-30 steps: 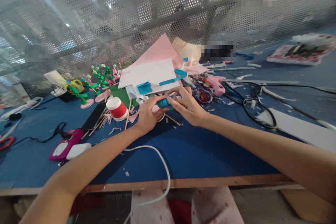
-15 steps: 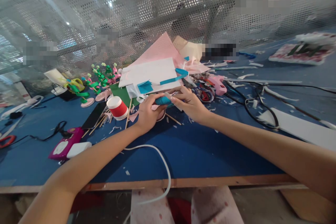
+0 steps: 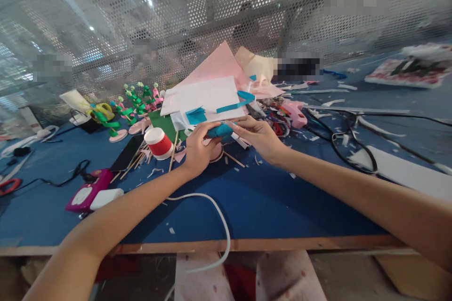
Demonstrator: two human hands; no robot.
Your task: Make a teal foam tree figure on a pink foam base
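Observation:
My left hand [image 3: 196, 149] and my right hand [image 3: 260, 138] meet over the blue table [image 3: 261, 202], both pinching a small teal foam piece [image 3: 219, 130] held between their fingertips. Under the hands lie a pink foam disc [image 3: 215, 152] and thin wooden sticks [image 3: 233, 159]. A red and white cup [image 3: 158, 143] stands just left of my left hand. Behind the hands is a pile of white and pink foam sheets [image 3: 206, 96] with teal strips on top.
Green and pink foam flowers [image 3: 136, 103] stand at the back left. A magenta device with a white block [image 3: 92, 194] lies at the front left, a white cable [image 3: 215, 216] near the table edge, black cables [image 3: 348, 143] and a pink glue gun [image 3: 294, 114] to the right. A perforated metal screen [image 3: 212, 14] backs the table.
Both hands have lifted the teal piece slightly and shifted it a little away from me; the rest stays in place.

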